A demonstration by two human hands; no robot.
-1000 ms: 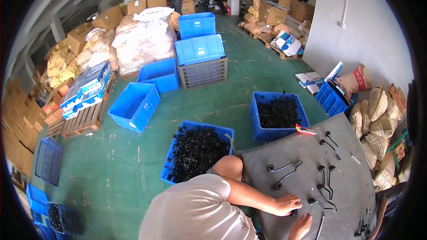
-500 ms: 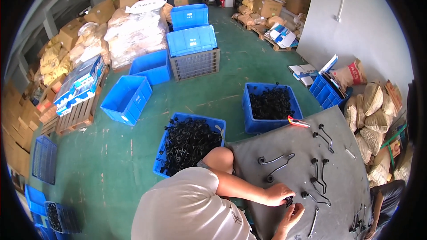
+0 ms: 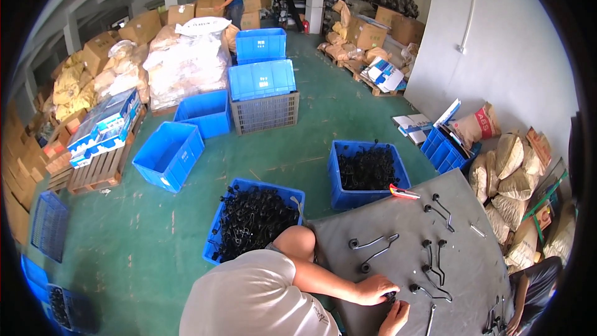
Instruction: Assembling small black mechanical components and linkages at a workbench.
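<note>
My left hand point(image 3: 373, 289) is closed over the table, its fingers pinched on a small black part point(image 3: 390, 297). Just below it, my right hand point(image 3: 394, 320) has its thumb and fingertips drawn together against the same part. Most of that piece is hidden by my fingers. On the dark grey table point(image 3: 342, 224) around my hands lie several bent black metal rods with round black ends; the nearest is a bent rod point(image 3: 432, 292) to the right of my hands. A wrench-like silver tool point(image 3: 430, 320) lies beside my right hand.
A red utility knife point(image 3: 404, 193) lies at the table's far edge. Blue bins of black parts stand left point(image 3: 255, 218) and beyond point(image 3: 367, 168) the table. Another person's arm point(image 3: 519, 302) is at the right edge. Sacks point(image 3: 519, 186) lean by the wall.
The view has tilted, so the surroundings sit lower and a little left. My hands stay together at the black part. The distant person in blue shows more fully.
</note>
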